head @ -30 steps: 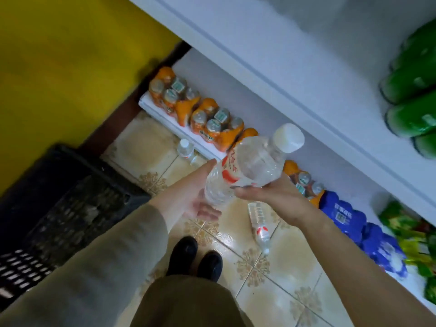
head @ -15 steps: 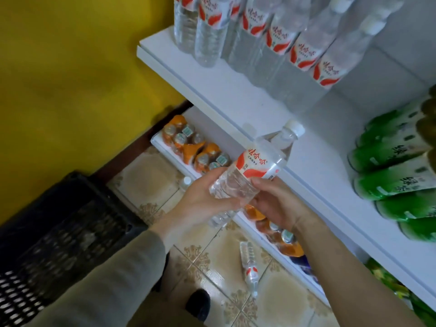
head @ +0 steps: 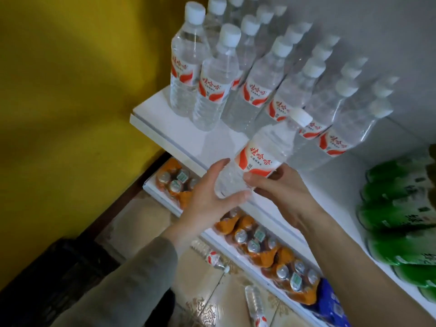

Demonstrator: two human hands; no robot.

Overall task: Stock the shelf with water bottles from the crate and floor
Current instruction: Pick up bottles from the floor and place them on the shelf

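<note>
A clear water bottle (head: 262, 154) with a red and white label and a white cap is tilted toward the white shelf (head: 188, 138). My left hand (head: 210, 201) cups its lower end and my right hand (head: 283, 192) grips it just under the label. It hangs over the shelf's front edge, in front of several rows of upright water bottles (head: 212, 81). Two more water bottles lie on the tiled floor: one (head: 210, 256) near the lower shelf, another (head: 254, 305) at the bottom of the view. The black crate (head: 59, 274) sits dim at lower left.
Green bottles (head: 401, 208) lie stacked on the right of the same shelf. The shelf below holds orange drink packs (head: 259, 244) and a blue pack (head: 330, 300). A yellow wall (head: 70, 90) closes off the left side.
Both hands have lifted the bottle from above the floor up to the shelf's front edge. The view has risen, so the rows of stocked bottles now show.
</note>
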